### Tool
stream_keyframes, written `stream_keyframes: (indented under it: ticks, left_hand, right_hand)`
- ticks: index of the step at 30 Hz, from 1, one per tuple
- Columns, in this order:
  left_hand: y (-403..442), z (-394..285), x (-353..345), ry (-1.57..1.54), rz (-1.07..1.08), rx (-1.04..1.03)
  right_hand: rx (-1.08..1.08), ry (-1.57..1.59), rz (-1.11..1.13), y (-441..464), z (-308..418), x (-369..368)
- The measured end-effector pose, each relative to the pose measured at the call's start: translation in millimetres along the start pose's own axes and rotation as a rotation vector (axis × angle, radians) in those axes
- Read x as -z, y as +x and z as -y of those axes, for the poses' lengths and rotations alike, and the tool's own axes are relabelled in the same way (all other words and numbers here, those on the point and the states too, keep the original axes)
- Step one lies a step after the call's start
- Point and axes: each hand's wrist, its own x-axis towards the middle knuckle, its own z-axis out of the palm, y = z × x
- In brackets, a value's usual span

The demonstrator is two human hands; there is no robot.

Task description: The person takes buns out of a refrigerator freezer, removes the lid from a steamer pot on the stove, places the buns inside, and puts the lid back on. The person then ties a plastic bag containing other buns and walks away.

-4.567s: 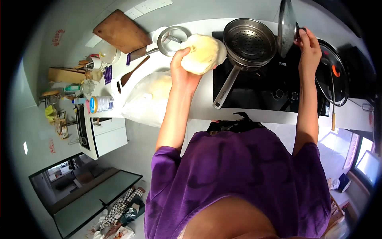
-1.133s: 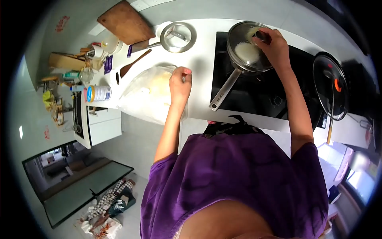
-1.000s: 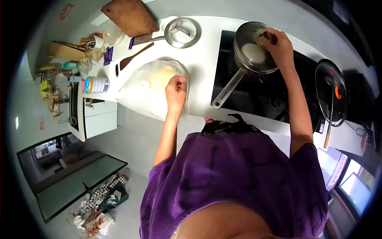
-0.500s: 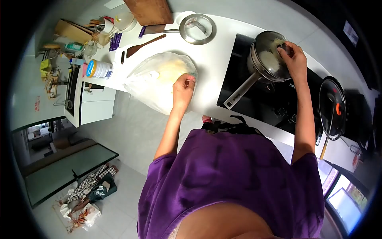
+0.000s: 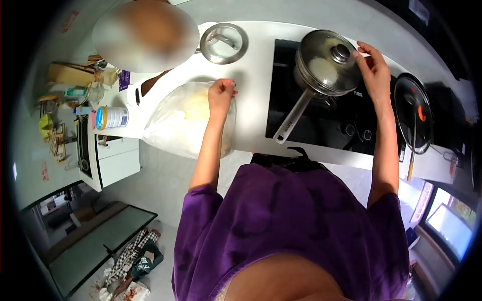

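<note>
Fingers of your right hand [image 5: 376,75] are parted and hold nothing you can see, the thumb and index close beside the black knob [image 5: 340,53] of the glass lid [image 5: 321,45]. That lid lies over the pan [image 5: 301,78], so its rim covers the opening while its glass leaves the pale, rounded pieces [image 5: 323,69] underneath in view. Set on the black cooktop [image 5: 286,100], the pan has its long handle [image 5: 295,116] pointing back toward your body, which probably keeps it within your reach (though it also sits near the front edge, where a sleeve or an elbow could nudge it).

Your left hand [image 5: 219,104] is over the right side of the clear plastic bag [image 5: 170,125], its fingers curled inward; whether they pinch anything, or touch the plastic, you cannot tell from this angle. The bag lies on the white table [image 5: 257,55] to the left of the cooktop, pale contents inside, with a spare lid [image 5: 205,44] flat beyond it.

Both forearms reach forward from your purple sleeves, roughly parallel and well apart. The right wrist bends inward toward the knob, and the left hand points away from you, knuckles up.
</note>
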Motion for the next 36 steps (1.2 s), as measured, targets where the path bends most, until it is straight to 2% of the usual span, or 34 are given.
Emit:
stream_keyframes:
  ticks: [3,7,10,12,16,18,20,22,24,26,28,32,36]
  left_hand:
    - [45,-4,4,-0.133,-0.050,0.094]
    - [107,-10,0,-0.255,-0.140,0.183]
    - [147,-6,-10,-0.212,-0.204,0.157]
    - [171,-1,-16,-0.290,-0.179,0.236]
    - [223,26,-29,-0.488,-0.134,0.428]
    - [234,33,-31,-0.520,-0.128,0.438]
    - [234,23,-34,-0.453,-0.176,0.461]
    - [257,43,-24,-0.466,-0.130,0.473]
    - [255,34,-30,-0.331,-0.279,0.436]
    - [255,31,-27,-0.191,-0.286,0.302]
    - [243,8,-25,0.030,-0.265,0.323]
    - [208,-59,-14,0.388,0.000,0.184]
    - [172,-139,-16,0.423,0.296,0.111]
  right_hand:
    - [0.015,-0.132,0.104,-3,21,-19]
    - [0.006,-0.173,0.102,-1,18,-35]
    - [-0.011,-0.224,0.119,4,17,-37]
    - [-0.039,-0.225,0.141,9,16,-36]
    - [0.031,-0.192,0.064,11,11,-34]
    - [0.029,-0.126,-0.018,12,15,-21]
    - [0.002,-0.056,-0.134,13,16,-1]
    - [-0.017,0.159,-0.263,10,15,18]
    - [-0.024,0.092,-0.335,0,7,43]
    - [-0.066,0.036,-0.399,-15,2,63]
    - [-0.091,-0.025,-0.437,-30,-9,76]
    - [-0.163,-0.069,-0.436,-59,-19,92]
    - [-0.218,-0.078,-0.437,-82,-29,100]
